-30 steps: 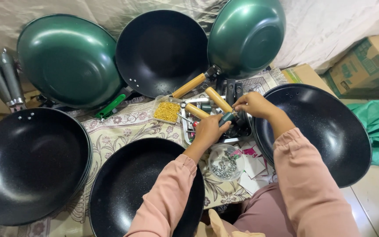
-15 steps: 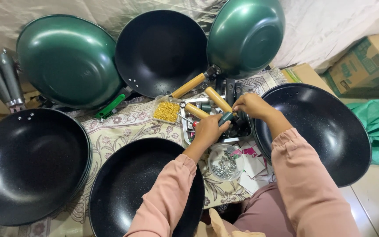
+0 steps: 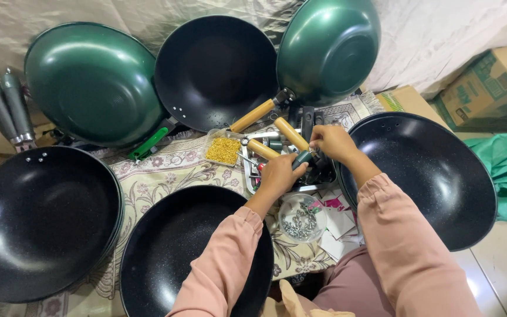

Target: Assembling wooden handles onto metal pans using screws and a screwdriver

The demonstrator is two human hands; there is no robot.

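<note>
My left hand [image 3: 281,174] grips a dark green handle piece [image 3: 301,158] over a metal tray [image 3: 318,183] of parts. My right hand [image 3: 333,141] pinches the other end of that piece, fingers closed at its tip. Both wrists wear pink sleeves. Wooden pan handles [image 3: 291,133] lie across the tray just beyond my hands. A black wok [image 3: 183,258] sits under my left forearm, and another black wok [image 3: 435,176] lies under my right forearm.
A small clear box of yellow bits [image 3: 223,150] and a round tub of metal screws [image 3: 301,218] flank the tray. Green woks [image 3: 92,82] [image 3: 330,47] and black woks [image 3: 215,67] [image 3: 36,223] ring the patterned cloth. Grey handles [image 3: 4,108] lie far left; cardboard boxes [image 3: 488,88] stand right.
My right hand has shifted slightly left toward my left hand; both stay on the green handle piece over the tray.
</note>
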